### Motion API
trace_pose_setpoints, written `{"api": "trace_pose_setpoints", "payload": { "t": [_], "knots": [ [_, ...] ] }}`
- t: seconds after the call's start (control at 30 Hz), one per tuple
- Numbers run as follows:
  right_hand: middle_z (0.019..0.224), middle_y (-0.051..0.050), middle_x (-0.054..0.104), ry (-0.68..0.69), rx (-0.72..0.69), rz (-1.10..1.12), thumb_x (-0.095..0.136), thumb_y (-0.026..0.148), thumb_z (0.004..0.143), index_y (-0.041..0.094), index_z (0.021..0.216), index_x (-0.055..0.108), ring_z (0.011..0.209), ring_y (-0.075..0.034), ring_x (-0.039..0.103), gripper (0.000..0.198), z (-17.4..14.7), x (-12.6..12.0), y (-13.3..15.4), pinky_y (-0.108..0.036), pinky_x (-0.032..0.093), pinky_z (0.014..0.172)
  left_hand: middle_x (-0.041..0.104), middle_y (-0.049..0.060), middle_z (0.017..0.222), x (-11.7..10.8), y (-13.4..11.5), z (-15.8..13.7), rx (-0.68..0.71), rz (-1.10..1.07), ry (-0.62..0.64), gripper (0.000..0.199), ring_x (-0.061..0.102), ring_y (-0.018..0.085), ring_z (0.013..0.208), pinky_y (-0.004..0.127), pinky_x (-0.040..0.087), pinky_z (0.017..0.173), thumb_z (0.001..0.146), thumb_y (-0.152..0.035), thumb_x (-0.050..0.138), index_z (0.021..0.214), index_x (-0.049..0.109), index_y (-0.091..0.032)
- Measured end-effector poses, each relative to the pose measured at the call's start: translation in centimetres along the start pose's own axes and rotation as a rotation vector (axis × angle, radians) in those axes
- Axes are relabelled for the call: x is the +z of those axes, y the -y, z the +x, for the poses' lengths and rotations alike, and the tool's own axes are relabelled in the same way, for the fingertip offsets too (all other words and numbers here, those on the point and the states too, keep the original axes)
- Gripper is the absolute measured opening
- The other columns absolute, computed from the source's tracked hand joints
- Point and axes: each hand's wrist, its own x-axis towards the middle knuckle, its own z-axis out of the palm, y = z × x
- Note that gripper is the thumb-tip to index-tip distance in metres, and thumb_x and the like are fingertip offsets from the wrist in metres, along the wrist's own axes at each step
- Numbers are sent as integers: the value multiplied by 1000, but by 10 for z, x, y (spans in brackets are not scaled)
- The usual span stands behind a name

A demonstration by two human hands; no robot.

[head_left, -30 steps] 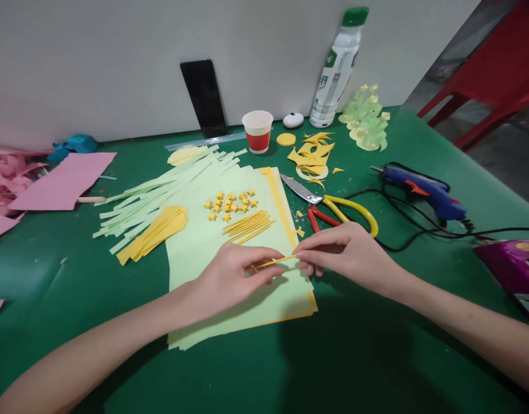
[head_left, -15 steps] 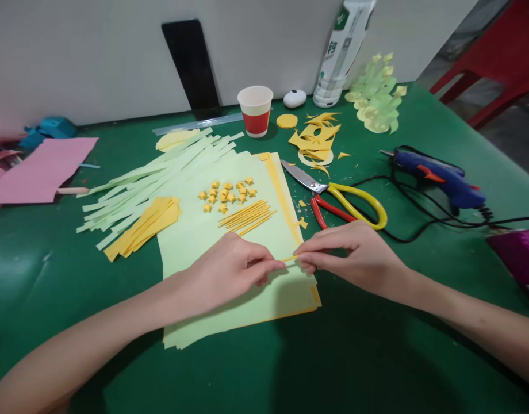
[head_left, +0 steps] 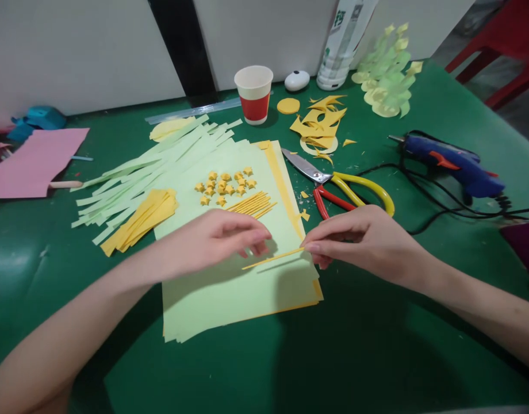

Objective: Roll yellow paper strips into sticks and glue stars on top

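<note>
Between the thumb and fingers of my right hand (head_left: 346, 237) is one end of a thin yellow paper stick (head_left: 273, 259), which slants down to the left above the light green paper sheets (head_left: 204, 305). My left hand (head_left: 230, 236) hovers just above the stick, off it, with thumb and fingers apart and nothing in them. Right behind the left hand lies a row of similar yellow sticks (head_left: 253, 202), partly hidden by it. Several small yellow paper stars (head_left: 225, 185) sit behind those sticks.
Scissors (head_left: 329, 178) lie right of the sheets, a blue glue gun (head_left: 454, 164) with its cord farther right. Yellow strips (head_left: 141, 221) and pale green strips (head_left: 130, 184) lie left. A paper cup (head_left: 254, 95), yellow scraps (head_left: 320, 126) and a paper plant (head_left: 387, 75) stand behind.
My left hand has let go of the yellow stick and moved up and left, baring its length. My right hand still holds its end. The view has tilted slightly downward.
</note>
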Motion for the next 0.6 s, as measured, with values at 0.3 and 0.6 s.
{"api": "trace_pose_setpoints", "payload": {
  "t": [0.3, 0.6],
  "knots": [
    [68, -3, 60, -27, -331, -178, 61, 31, 75, 19, 67, 70, 61, -9, 52, 17, 2, 8, -9, -20, 41, 51, 69, 2, 66, 40, -1, 10, -130, -604, 96, 22, 63, 8, 53, 14, 48, 48, 82, -30, 56, 76, 68, -13],
    [74, -4, 64, 88, -193, -96, 55, 41, 78, 18, 72, 69, 65, -11, 55, 27, 0, 0, 2, -20, 42, 51, 70, 1, 62, 36, 4, 11, -130, -674, 83, 17, 65, 8, 53, 14, 48, 47, 83, -26, 56, 78, 68, -14]
  ]
}}
